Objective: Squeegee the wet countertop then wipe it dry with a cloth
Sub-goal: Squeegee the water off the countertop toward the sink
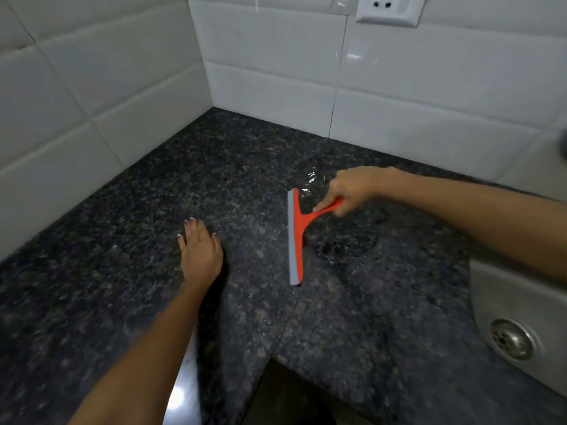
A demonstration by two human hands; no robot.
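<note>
— How are the fingers set?

— The fingers of the right hand (pixel 349 189) are curled round the orange handle of the squeegee (pixel 297 237), with the forefinger laid along the handle toward the head. The left hand (pixel 199 253) is laid flat on the countertop (pixel 122 240), fingers straight and close together, nothing held.

— And how is the squeegee made?

— An orange plastic body is seen, T-shaped, with a long grey rubber blade fixed along its left edge. The blade is set on the stone, running from far to near, just right of the left hand and apart from it.

— Where is it placed on the counter?

— Near the middle of the dark speckled granite, in front of the tiled corner. A pool of water (pixel 310 179) is seen at the far end of the blade, and a wet, glossy patch (pixel 346 246) to the right of the head.

— Are any containers shown?

— A steel sink (pixel 491 296) is let into the counter at the right edge; only its drain strainer (pixel 511 339) is seen in it. A wall socket (pixel 389 9) is mounted on the white tiles (pixel 276 81) above.
</note>
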